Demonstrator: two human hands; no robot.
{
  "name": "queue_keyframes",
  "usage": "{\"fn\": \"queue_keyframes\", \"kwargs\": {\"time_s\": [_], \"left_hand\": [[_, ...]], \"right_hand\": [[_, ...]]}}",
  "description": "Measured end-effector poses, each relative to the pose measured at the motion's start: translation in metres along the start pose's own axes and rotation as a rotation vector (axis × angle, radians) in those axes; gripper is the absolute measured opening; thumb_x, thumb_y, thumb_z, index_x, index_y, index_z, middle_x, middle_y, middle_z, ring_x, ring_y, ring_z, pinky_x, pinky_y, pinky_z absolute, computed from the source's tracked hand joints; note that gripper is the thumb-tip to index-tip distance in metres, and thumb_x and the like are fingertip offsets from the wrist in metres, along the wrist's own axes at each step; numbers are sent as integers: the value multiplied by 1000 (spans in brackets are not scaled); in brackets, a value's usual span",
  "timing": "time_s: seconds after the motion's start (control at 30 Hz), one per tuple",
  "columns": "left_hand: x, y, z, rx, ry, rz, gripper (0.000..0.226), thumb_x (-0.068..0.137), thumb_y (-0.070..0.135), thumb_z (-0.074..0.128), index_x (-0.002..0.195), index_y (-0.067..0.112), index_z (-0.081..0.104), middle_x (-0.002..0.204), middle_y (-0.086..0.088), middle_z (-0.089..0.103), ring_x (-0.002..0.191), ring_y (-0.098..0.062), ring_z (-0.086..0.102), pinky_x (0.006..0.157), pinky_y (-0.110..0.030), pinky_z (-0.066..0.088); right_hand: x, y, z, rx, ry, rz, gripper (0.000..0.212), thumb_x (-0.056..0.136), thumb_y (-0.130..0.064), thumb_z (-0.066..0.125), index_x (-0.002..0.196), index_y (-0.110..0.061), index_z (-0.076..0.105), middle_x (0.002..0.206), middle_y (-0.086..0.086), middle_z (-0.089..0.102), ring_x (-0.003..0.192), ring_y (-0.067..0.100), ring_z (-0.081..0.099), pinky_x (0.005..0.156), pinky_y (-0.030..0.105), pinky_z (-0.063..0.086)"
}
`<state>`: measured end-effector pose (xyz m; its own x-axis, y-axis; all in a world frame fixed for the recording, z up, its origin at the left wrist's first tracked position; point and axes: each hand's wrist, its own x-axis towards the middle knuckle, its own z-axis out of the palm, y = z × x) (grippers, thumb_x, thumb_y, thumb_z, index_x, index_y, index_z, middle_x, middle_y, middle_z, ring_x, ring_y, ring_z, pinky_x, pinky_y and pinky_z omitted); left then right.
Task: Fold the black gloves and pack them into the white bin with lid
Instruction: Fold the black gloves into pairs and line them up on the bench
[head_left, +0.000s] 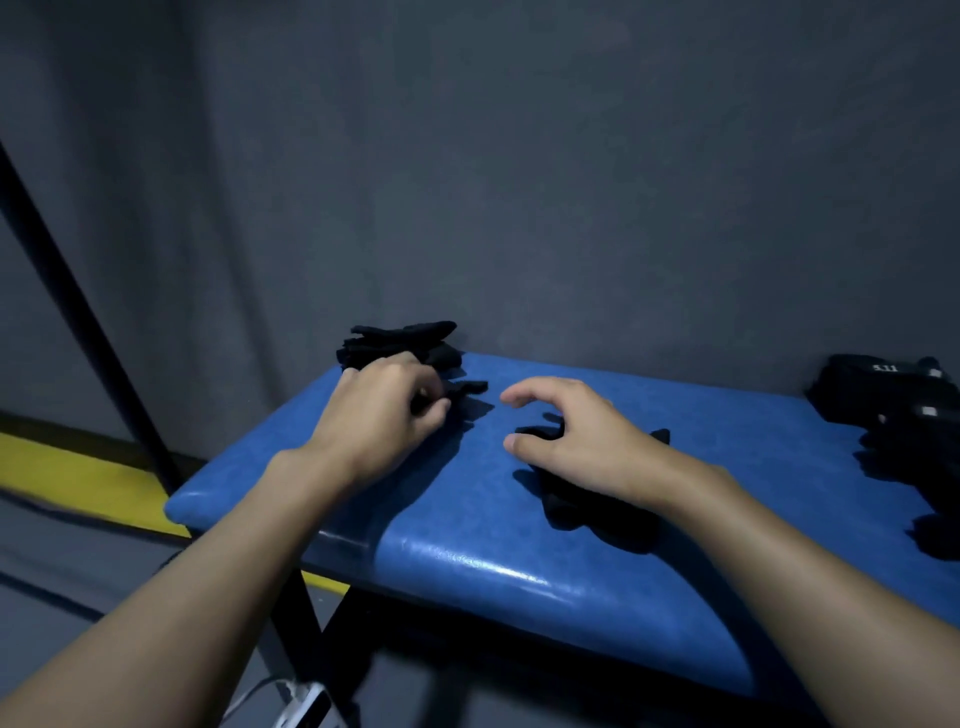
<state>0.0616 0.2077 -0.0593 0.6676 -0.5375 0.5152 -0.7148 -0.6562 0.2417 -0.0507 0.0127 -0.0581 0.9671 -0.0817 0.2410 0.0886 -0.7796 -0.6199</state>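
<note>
Centrally in frame, left hand (384, 410) curled, fingertips pinching a black glove (462, 395) on the blue padded bench (467, 545). Just behind, a stack of black gloves (402, 340) at the bench's far left corner. Right of centre, right hand (576, 441) loose, fingers spread, pressing down another black glove (582, 512), grasping nothing. More black gloves (904, 421) heaped at right edge.

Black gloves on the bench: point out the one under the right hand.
The flat glove mid-bench beneath the right hand; the others sit at the bench's ends.
</note>
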Motion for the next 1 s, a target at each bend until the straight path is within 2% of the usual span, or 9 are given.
{"fn": "queue_keyframes", "kwargs": {"time_s": [0.13, 0.27, 0.33, 0.4, 0.47, 0.63, 0.73, 0.83, 1.0], "left_hand": [[5, 14, -19, -348, 106, -53, 17, 90, 27, 65, 73, 26, 64, 66, 19, 64, 65, 2, 58, 65, -28, 47], [6, 34, -43, -796, 57, -151, 20, 96, 15, 61, 78, 16, 68, 65, 9, 65, 60, -5, 57, 59, -27, 49], [3, 39, -49, -944, -7, -164, 22, 99, 14, 57, 79, 14, 67, 68, 4, 66, 63, -9, 59, 60, -25, 51], [1, 43, -48, -1042, -59, -166, 23, 100, 12, 54, 80, 12, 66, 71, 0, 66, 66, -13, 59, 64, -25, 51], [1, 47, -46, -1089, -67, -199, 23, 101, 13, 53, 82, 10, 66, 74, -4, 65, 68, -19, 59, 66, -28, 51], [-1, 57, -50, -1022, -70, -197, 25, 94, 38, 60, 100, 15, 67, 90, 5, 74, 76, -7, 69, 58, -20, 51], [-2, 56, -52, -969, -154, -94, 46, 77, 45, 81, 113, 21, 66, 99, 5, 75, 87, -6, 70, 71, -21, 55], [0, 56, -55, -974, -238, -34, 58, 65, 50, 76, 118, 28, 64, 110, 2, 73, 102, -14, 70, 90, -32, 55], [4, 73, -53, -997, -92, -29, 30, 74, 23, 85, 102, 24, 72, 98, 1, 76, 89, -13, 71, 88, -36, 56]], "right_hand": [[5, 2, 1, 50, 77, 37, 79, 77, -51, 71, 142, -48, 26, 137, -20, 44, 133, 16, 40, 110, 42, 36], [9, -3, -5, 254, 129, 48, 96, 79, -43, 77, 153, -30, 18, 140, -10, 47, 134, 4, 40, 106, 24, 31], [9, -4, -9, 363, 155, -1, 80, 79, -36, 79, 146, -21, 38, 132, -8, 59, 126, 4, 52, 107, 28, 39], [5, -8, -14, 431, 186, -58, 39, 84, -20, 76, 121, -16, 63, 111, -1, 72, 106, 7, 65, 95, 30, 50], [0, -12, -18, 473, 226, -76, 15, 88, -12, 70, 103, -9, 70, 99, 12, 74, 89, 10, 69, 84, 32, 56], [-8, -17, -28, 511, 333, -101, 11, 91, -7, 66, 98, 0, 68, 96, 25, 71, 82, 22, 67, 82, 50, 54], [-11, -18, -35, 533, 413, -124, 11, 90, -7, 66, 97, 0, 68, 93, 22, 71, 80, 23, 67, 80, 50, 54], [-16, -21, -44, 581, 490, -140, 8, 91, -8, 65, 96, -3, 69, 95, 21, 72, 83, 17, 67, 80, 46, 55], [-26, -26, -61, 590, 542, -132, 11, 92, -9, 65, 100, -4, 69, 96, 18, 73, 93, 32, 70, 85, 47, 57]]}}
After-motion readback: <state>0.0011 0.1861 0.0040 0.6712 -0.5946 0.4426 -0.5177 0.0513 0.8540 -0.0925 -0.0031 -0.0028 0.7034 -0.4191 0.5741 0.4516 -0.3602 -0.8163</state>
